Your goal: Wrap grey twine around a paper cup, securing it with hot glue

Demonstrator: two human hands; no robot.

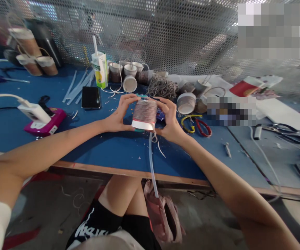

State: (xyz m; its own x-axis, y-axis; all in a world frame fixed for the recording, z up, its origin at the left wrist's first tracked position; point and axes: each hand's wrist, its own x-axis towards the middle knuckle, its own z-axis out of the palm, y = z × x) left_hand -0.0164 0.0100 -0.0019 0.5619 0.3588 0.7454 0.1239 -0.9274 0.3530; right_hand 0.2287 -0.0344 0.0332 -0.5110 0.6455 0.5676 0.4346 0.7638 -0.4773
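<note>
A cup wrapped in grey-brown cord [145,111] is held over the front of the blue table, its white rim and red line facing down. My left hand [118,115] grips its left side, thumb below and fingers above. On the other side, my right hand [171,119] holds it the same way, fingers curved round the edge. From near its lower right hangs a translucent strip [152,163], reaching past the table edge, beside a small cord loop [154,138]. What lies behind the cup is mostly hidden.
Behind are a phone [91,98], a drink carton [99,70], several cord-wrapped cups [130,83] and tangled cord [162,86]. Yellow-and-red-handled pliers [204,128] lie right of my right hand. Scissors [287,130] are farther right; a magenta power strip [57,119] stands left.
</note>
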